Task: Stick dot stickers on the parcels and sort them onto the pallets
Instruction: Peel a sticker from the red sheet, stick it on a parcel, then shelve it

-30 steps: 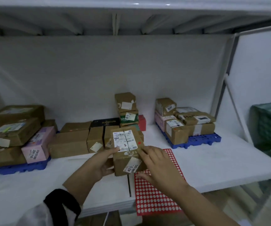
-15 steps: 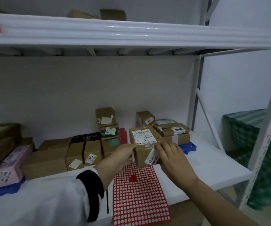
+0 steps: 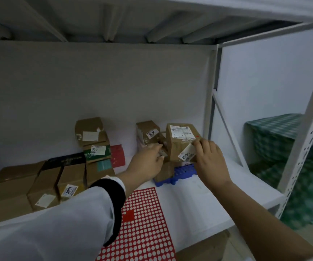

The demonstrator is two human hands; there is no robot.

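A small brown parcel with white labels and a red dot sticker near its top right corner stands on the stack over the blue pallet at the right of the shelf. My left hand holds its left side and my right hand grips its right front edge. The red sticker sheet with white dots lies on the shelf front, between my forearms. The parcels under the held one are mostly hidden by my hands.
Another labelled parcel stands on the pallet just behind my left hand. Several brown boxes and a stacked pile fill the shelf's left and middle. The white rack upright and a green checked cloth are at the right.
Both hands carried the parcel from above the sticker sheet up and right onto the stack on the blue pallet. The view swung right and closer.
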